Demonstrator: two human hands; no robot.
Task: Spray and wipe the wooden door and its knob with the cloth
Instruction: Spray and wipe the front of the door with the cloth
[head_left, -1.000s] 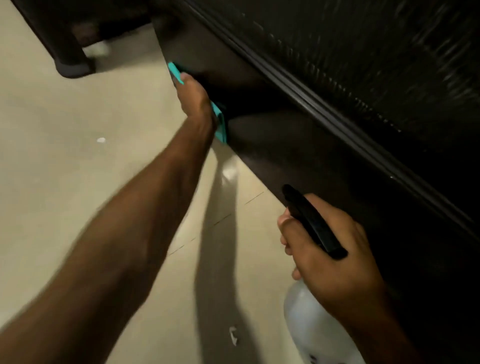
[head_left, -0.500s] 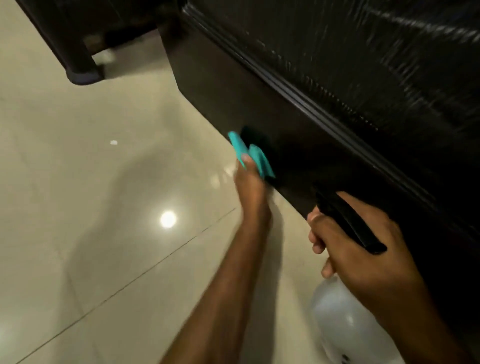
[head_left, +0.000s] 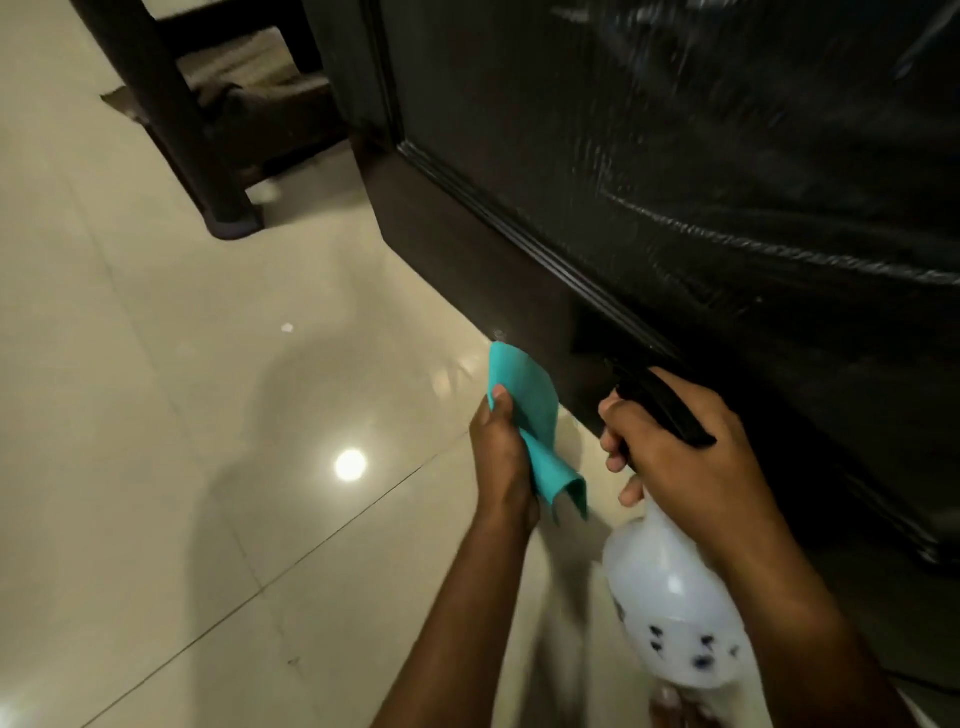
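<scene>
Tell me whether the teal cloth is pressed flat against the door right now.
No. The left hand holds the teal cloth bunched and hanging loose above the floor, just off the door.

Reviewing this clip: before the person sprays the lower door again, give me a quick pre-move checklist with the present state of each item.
1. Cloth in hand: ok, the left hand grips it.
2. Cloth off the door: ok, it is held beside the bottom edge, apparently not pressed on.
3. Spray bottle held firmly: ok, the right hand is curled round its neck.
4. Finger on the trigger: cannot tell, it is hidden by the hand.
5. Nozzle aimed at the door: ok, it points at the lower rail.
6. Knob reachable: cannot tell, it is out of view.
</scene>
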